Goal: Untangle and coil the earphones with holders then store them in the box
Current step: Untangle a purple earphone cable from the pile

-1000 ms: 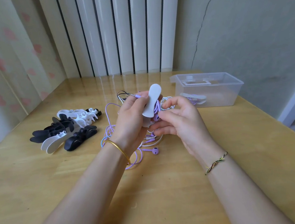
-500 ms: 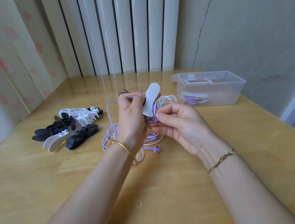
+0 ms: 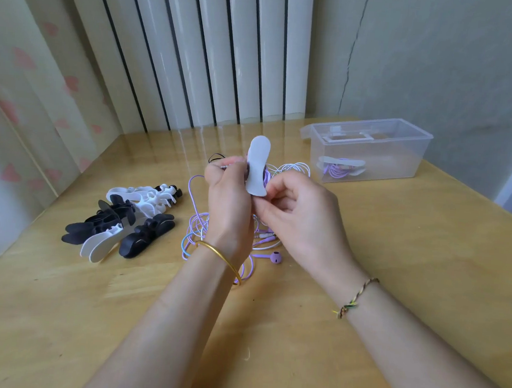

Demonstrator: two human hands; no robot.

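Note:
My left hand (image 3: 230,202) grips a white cord holder (image 3: 257,166) held upright above the table, with purple earphone cable wound at its waist. My right hand (image 3: 297,217) pinches the purple cable just under the holder's lower end. A tangle of purple, white and light-blue earphone cables (image 3: 197,230) lies on the table beneath my hands, one purple earbud (image 3: 274,258) lying loose beside it. The clear plastic box (image 3: 406,157) stands at the back right, with one coiled purple earphone on a white holder (image 3: 340,167) inside.
A pile of spare black and white holders (image 3: 122,222) lies on the wooden table (image 3: 429,255) to the left. White vertical panels stand behind the table, a curtain hangs at the left, and a wall is close behind the box.
My right hand has shifted slightly, its fingers moving up close under the holder's lower end as the cable goes around it. My left hand keeps the holder upright in the same place.

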